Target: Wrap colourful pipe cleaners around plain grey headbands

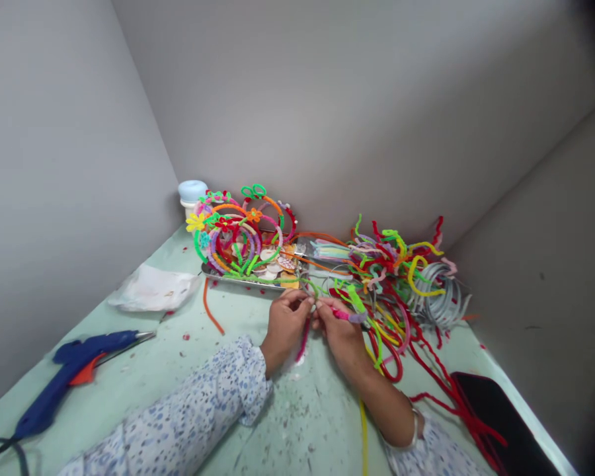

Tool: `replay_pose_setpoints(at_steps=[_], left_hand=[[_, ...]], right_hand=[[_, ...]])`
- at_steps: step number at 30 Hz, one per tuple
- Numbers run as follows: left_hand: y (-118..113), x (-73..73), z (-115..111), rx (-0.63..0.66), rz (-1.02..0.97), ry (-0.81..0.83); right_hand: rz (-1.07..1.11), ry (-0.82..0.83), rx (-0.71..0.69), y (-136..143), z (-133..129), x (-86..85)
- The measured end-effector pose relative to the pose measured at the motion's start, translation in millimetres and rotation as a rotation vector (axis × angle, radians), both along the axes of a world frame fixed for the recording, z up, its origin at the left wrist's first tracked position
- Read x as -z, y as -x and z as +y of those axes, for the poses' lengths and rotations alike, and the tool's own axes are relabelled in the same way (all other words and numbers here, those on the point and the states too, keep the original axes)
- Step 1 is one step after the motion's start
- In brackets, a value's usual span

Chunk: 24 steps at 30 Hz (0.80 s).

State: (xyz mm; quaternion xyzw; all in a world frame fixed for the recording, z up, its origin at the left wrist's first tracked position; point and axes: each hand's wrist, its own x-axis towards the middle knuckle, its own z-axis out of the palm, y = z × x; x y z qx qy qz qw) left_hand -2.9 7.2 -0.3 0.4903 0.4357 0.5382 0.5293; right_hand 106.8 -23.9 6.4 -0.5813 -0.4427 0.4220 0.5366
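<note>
My left hand [288, 324] and my right hand [338, 330] meet at the middle of the table, fingertips pinched close together. Between them is a piece of pipe cleaner, green at the top [313, 288], with a magenta length [303, 340] hanging below the fingers. A pink and purple fuzzy end [350, 316] sticks out to the right over my right hand. My fingers hide the place where the pieces meet. Just behind my hands lies a metal tray [248, 284] with light-coloured cut pieces.
Decorated headbands [228, 241] stand on the tray beside a blue-lidded jar [193, 192]. Tangled pipe cleaners [389, 291] and grey bands [439, 297] lie right, with a black phone [500, 416]. A blue glue gun [64, 377] and plastic bag [155, 288] lie left. Grey walls surround the table.
</note>
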Motion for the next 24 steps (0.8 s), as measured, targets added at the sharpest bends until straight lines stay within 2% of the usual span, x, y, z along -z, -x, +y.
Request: replay_pose_setpoints(at_steps=[4, 8, 12, 20, 24], left_hand=[[0.5, -1.7, -0.3, -0.04, 0.121, -0.104], [-0.8, -4.8, -2.6, -0.07, 0.144, -0.088], [-1.5, -4.4, -3.8, -0.069, 0.116, -0.064], [-3.3, -11.2, -7.8, 0.007, 0.013, 0.033], [-3.7, -7.9, -7.3, 0.029, 0.001, 0.042]], right_hand=[[-0.111, 0.022, 0.021, 1.7, -0.8, -1.1], [-0.151, -0.061, 0.018, 1.7, -3.0, -0.1], [-0.178, -0.063, 0.027, 1.2, -4.0, 0.1], [-0.062, -0.026, 0.006, 0.1, -2.0, 0.2], [-0.021, -0.021, 0.017, -2.4, 0.7, 3.8]])
